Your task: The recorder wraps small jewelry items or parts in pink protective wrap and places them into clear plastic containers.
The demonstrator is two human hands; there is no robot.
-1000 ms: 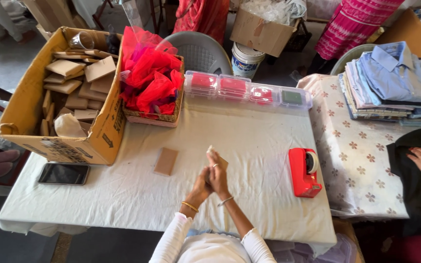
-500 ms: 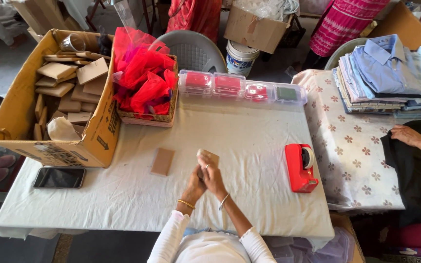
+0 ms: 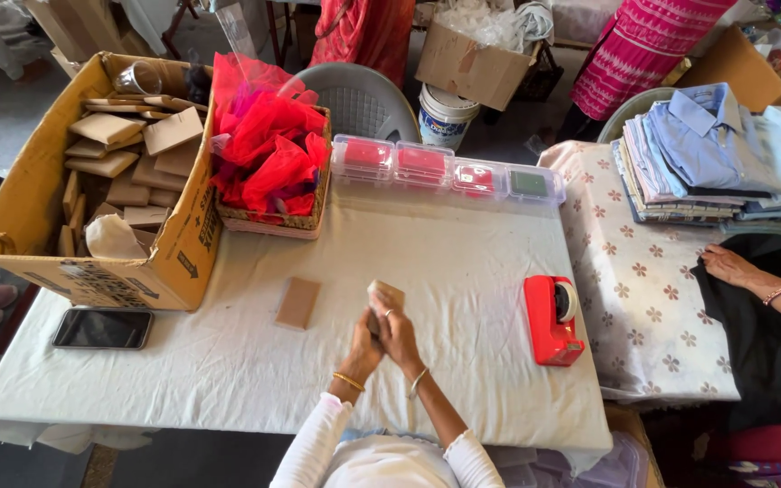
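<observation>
Both hands, left hand (image 3: 365, 339) and right hand (image 3: 399, 336), closed around small brown card piece (image 3: 385, 295), just right of flat brown card (image 3: 297, 303).

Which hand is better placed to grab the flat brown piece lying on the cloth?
Left, probably. The flat brown piece lies on the left hand's side, with bare cloth between. The right hand sits farther off and, with the left, grips the small brown box.
</observation>
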